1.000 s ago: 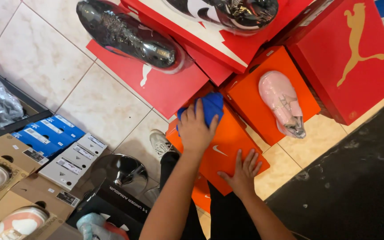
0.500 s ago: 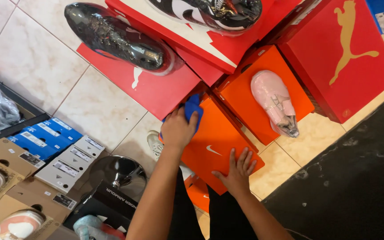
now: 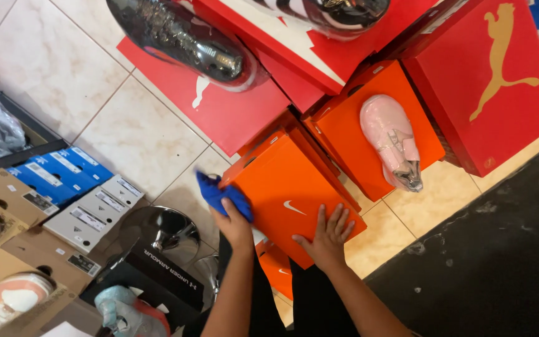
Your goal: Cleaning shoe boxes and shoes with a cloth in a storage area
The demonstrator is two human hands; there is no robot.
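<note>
Now pressed flat, fingers spread: right hand (image 3: 327,235) on the orange box (image 3: 291,193) lid. Clamped on a blue cloth (image 3: 223,195) at the box's left edge: left hand (image 3: 234,224). Moved down from the top corner since earlier. Beside it, pink shoe (image 3: 389,140).

both forearms are bare, with no sleeves, watch or bracelet in view. the left hand (image 3: 235,226) and right hand (image 3: 327,240) wear no gloves or rings; dark trousers below.
</note>
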